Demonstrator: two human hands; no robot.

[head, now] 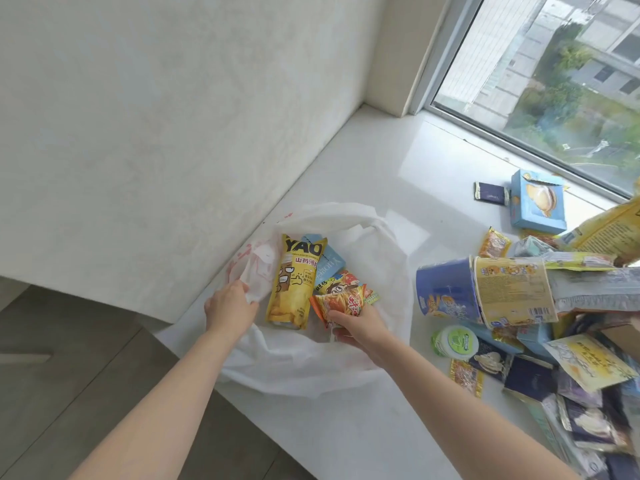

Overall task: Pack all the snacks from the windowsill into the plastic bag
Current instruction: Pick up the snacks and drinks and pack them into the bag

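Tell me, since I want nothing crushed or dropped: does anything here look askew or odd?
Nothing looks spilled or torn. The blue and yellow cup stack lies tipped on its side atop the loose snack heap, which sprawls untidily over the windowsill. The plastic bag lies slumped open, its rim held by the left hand.

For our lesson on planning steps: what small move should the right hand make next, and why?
Probably let go: the right hand holds the orange snack packet already inside the plastic bag, whose edge the left hand grips, and many snacks remain on the windowsill.
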